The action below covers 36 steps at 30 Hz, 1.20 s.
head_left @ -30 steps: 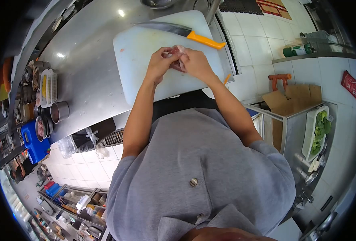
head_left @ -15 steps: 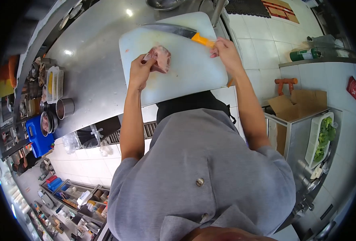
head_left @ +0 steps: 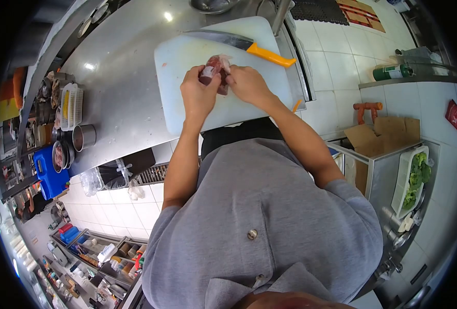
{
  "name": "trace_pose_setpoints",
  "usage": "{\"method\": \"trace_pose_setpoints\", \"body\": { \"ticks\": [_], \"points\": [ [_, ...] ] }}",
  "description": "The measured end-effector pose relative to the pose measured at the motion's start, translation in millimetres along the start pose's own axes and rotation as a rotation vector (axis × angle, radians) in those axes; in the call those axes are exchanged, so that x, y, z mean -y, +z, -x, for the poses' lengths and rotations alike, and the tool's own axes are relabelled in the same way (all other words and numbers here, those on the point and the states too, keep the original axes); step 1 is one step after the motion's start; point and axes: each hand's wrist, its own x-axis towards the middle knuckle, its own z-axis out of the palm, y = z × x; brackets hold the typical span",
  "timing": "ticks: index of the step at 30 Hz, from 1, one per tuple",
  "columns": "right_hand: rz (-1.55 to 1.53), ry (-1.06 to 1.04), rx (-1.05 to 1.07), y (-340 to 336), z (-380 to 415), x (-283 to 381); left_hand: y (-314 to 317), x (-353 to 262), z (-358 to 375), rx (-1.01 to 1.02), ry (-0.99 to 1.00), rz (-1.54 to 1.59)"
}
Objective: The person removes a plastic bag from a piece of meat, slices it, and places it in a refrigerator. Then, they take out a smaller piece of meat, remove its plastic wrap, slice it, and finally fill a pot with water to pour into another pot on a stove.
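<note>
A piece of raw meat (head_left: 218,67) is held between both hands above the white cutting board (head_left: 184,51). My left hand (head_left: 199,94) grips its left side, fingers bent round it. On the right side my right hand (head_left: 246,85) pinches the meat near a pale, fatty flap. Behind the hands, a knife (head_left: 269,54) with a yellow handle lies flat on the board, blade pointing left and handle towards the right edge. The fingertips are partly hidden by the meat and the hands themselves.
The board rests on a steel counter (head_left: 120,62). A metal bowl (head_left: 213,4) stands at the far edge. At the left are a metal pot (head_left: 83,137) and a white basket (head_left: 71,105). Leafy greens (head_left: 418,177) fill a white tray at the right, near a cardboard box (head_left: 385,136).
My right hand has moved left from beside the knife handle to the meat. The meat and my left hand have shifted slightly right, and the meat's shape has changed.
</note>
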Motion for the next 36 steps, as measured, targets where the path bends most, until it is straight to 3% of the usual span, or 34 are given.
{"method": "trace_pose_setpoints", "body": {
  "ticks": [1,2,3,4,6,9,11,15,16,17,18,20,21,23,24,26,28,29,31,32,34,35,36],
  "points": [
    [-0.099,-0.073,-0.013,-1,0,-7,-6,1,-3,-0.002,-0.001,-0.003],
    [-0.199,-0.147,-0.025,-1,1,-13,-14,1,-8,0.129,-0.102,0.112],
    [-0.204,-0.148,-0.019,-6,5,-11,-19,4,-9,0.261,-0.207,0.227],
    [-0.320,-0.131,0.020,-17,9,-5,-21,8,-9,0.260,-0.213,0.223],
    [-0.433,-0.119,0.054,-24,11,-8,-20,16,-12,0.359,-0.286,0.678],
    [-0.605,-0.077,0.099,-19,17,-17,-19,24,-13,0.451,-0.413,0.888],
    [-0.924,0.170,0.168,-22,24,-14,-15,25,-13,0.447,-0.456,0.952],
    [-1.241,0.367,0.326,-13,21,-38,-1,40,-8,0.477,-0.480,1.200],
    [-1.593,0.328,0.316,-4,18,-47,4,46,-4,0.471,-0.479,1.199],
    [-1.943,0.280,0.302,4,15,-55,10,51,1,0.559,-0.515,1.401],
    [-1.941,0.275,0.313,-2,12,-43,16,55,4,0.648,-0.544,1.602],
    [-2.008,0.419,0.037,-19,11,-9,28,55,10,0.578,-0.560,1.651],
    [-2.009,0.416,0.034,-16,10,-14,32,53,11,0.517,-0.578,1.702],
    [-2.341,0.057,0.322,-8,8,-32,32,44,12,0.506,-0.636,1.743],
    [-2.339,0.056,0.321,-6,7,-32,35,42,14,0.475,-0.625,1.779],
    [-2.287,0.305,0.110,-2,5,-33,35,41,12,0.450,-0.614,1.809],
    [-2.209,0.355,0.007,-25,3,-28,39,43,16,0.737,-0.431,2.321],
    [-2.124,0.400,-0.085,-35,2,-28,44,63,16,0.709,-0.422,2.291],
    [-2.077,0.365,-0.063,-39,4,-34,40,61,4,0.922,-0.258,2.321],
    [-2.029,0.334,-0.035,-39,5,-35,32,62,5,0.921,-0.259,2.323],
    [-1.965,0.345,-0.048,-34,3,-44,4,41,4,0.790,-0.533,2.050],
    [-1.902,0.348,-0.053,-32,-1,-50,3,56,1,0.802,-0.530,2.054],
    [-1.896,0.350,-0.058,-29,-4,-53,3,80,1,0.628,-0.773,2.007]
  ]
}}
